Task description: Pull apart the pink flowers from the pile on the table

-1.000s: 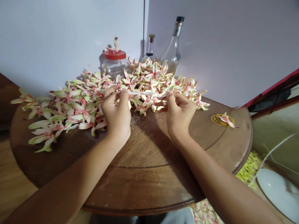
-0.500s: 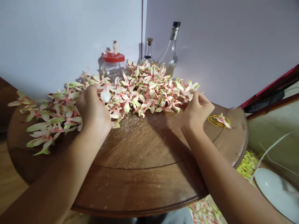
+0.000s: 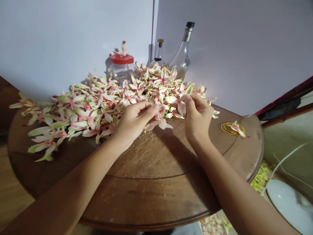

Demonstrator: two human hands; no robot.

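Pink and pale green flowers [image 3: 88, 114] lie in a large heap across the back and left of the round wooden table [image 3: 146, 199]. My left hand [image 3: 137, 119] is closed at the fingertips on a pale pink flower [image 3: 160, 120], above the front edge of the heap. To its right, my right hand [image 3: 199, 116] pinches another pale flower [image 3: 181, 104] between thumb and fingers. A small gap separates the two hands. At the table's right side, yellow rubber bands [image 3: 228, 129] lie in a loop with a single flower [image 3: 237, 128] on them.
Behind the heap stand a jar with a red lid [image 3: 122, 59], a small corked bottle [image 3: 158, 52] and a tall clear bottle [image 3: 183, 54], near the wall. A white round lid [image 3: 288, 202] and yellow petals [image 3: 261, 178] are at the lower right, below the table.
My left hand has moved right from over the left heap to the middle, holding a flower. My right hand has shifted slightly left, so the hands are closer together.
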